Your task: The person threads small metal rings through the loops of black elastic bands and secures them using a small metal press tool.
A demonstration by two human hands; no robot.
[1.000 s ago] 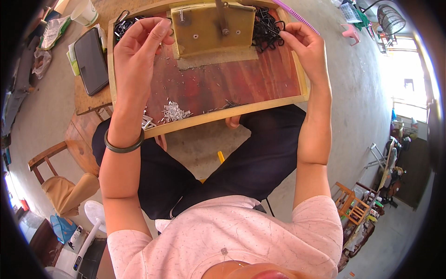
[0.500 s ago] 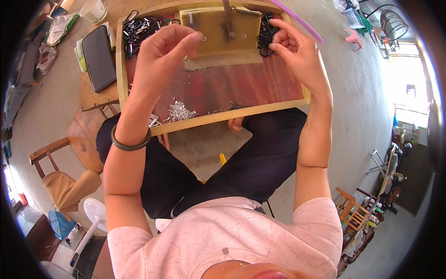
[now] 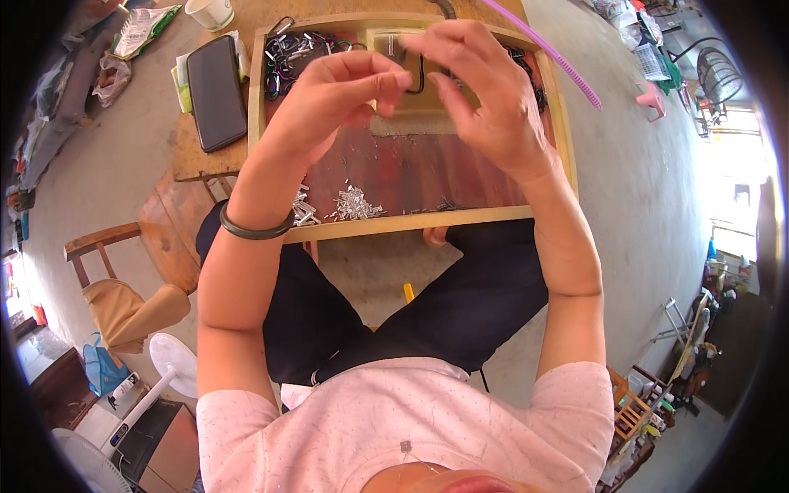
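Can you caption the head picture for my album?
Left hand and right hand above a red-floored wooden tray, a curved black piece between them.

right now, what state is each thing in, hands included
Left hand: fingertips pinched at a black hook
Right hand: open, thumb apart from fingers, blurred
Black hook: raised, between the hands
Phone: face up, screen dark
Silver pieces: loose, heaped
Brown cloth: draped over the chair
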